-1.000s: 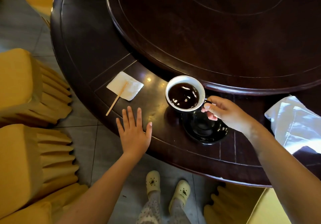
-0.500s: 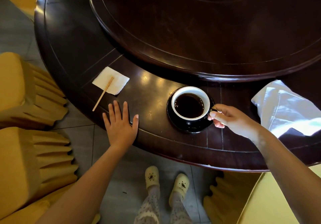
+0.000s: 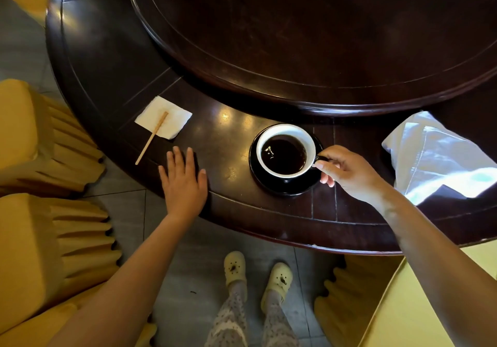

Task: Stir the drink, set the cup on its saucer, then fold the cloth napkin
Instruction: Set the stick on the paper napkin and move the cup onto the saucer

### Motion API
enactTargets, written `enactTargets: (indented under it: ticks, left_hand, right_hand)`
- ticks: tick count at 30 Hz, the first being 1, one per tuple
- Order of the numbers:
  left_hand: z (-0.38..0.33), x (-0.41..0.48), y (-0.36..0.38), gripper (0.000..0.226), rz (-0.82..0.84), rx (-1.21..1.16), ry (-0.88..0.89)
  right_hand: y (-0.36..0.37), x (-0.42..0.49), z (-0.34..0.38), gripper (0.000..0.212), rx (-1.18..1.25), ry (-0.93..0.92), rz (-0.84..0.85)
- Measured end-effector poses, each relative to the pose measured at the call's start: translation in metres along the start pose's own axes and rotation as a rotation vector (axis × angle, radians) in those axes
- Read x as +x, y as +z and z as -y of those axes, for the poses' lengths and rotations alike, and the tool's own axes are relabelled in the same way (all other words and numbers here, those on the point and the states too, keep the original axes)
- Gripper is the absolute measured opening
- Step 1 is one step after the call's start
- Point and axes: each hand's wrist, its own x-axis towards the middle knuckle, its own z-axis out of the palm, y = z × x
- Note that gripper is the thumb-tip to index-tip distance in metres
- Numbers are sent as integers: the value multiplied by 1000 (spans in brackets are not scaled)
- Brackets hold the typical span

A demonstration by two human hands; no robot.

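Observation:
A black cup [image 3: 285, 150] with a white inside, full of dark drink, stands on its black saucer [image 3: 279, 186] near the table's front edge. My right hand [image 3: 347, 171] pinches the cup's handle from the right. My left hand [image 3: 183, 182] lies flat with fingers spread on the table rim, left of the saucer. A wooden stir stick [image 3: 152, 138] rests across a small white paper napkin [image 3: 164, 117] further left. The white cloth napkin [image 3: 441, 158] lies unfolded and rumpled at the right edge.
The dark round wooden table [image 3: 113, 58] carries a raised turntable [image 3: 309, 37] at its centre. Yellow-covered chairs [image 3: 40, 212] crowd the left, and another chair [image 3: 376, 306] stands at the lower right. My feet in pale clogs [image 3: 258, 274] stand on grey floor tiles.
My right hand carried the cup from the table onto the saucer and still holds the handle. My left hand stayed flat on the rim.

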Motion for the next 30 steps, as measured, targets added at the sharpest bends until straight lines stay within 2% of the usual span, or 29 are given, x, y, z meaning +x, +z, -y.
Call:
enactTargets:
  ticks: [3,9,13,20,30]
  left_hand:
    - [-26,-16,4,61,12,-2,84]
    - [-67,-45,23,60,39,27,75]
    - [-68,-47,28,60,16,78,61]
    - [-68,-47,30,60,15,113,65]
    - [-68,-47,30,60,16,122,64]
  right_hand:
    - [2,-1,-5,11,-5,-9,-63]
    - [2,-2,-10,24,-85,-75,-121]
    - [4,-3,-12,27,-146,-125,-176]
    - [-5,-2,-14,25,-156,-164,-177]
    - [-1,-4,-17,23,-55,-159,-237]
